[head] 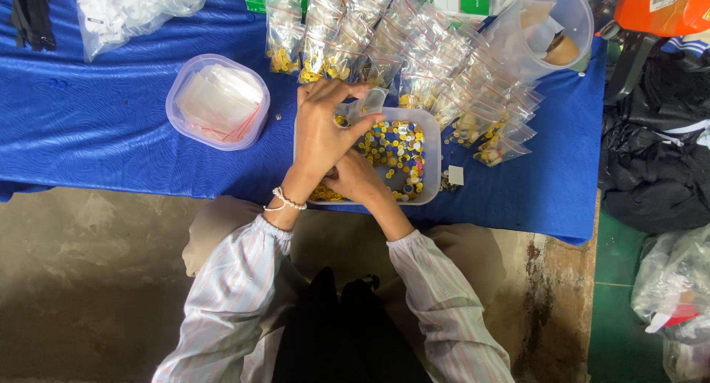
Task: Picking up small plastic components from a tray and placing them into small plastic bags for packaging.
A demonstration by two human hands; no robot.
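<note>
Left hand (323,131) pinches a small clear bag (367,102) over the button tub (433,157); right hand (355,177) seemingly clenched beneath.

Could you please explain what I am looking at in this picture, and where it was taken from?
There is no machine here: a camera worn on a person's head looks down at their two bare hands. They sit at a table under a blue cloth. The left hand holds up a small clear plastic bag over a square clear plastic tub of yellow and blue buttons. The right hand reaches into that tub, partly hidden beneath the left. Beyond lie rows of filled small clear bags. To the left stands a round clear tub of empty bags.
</note>
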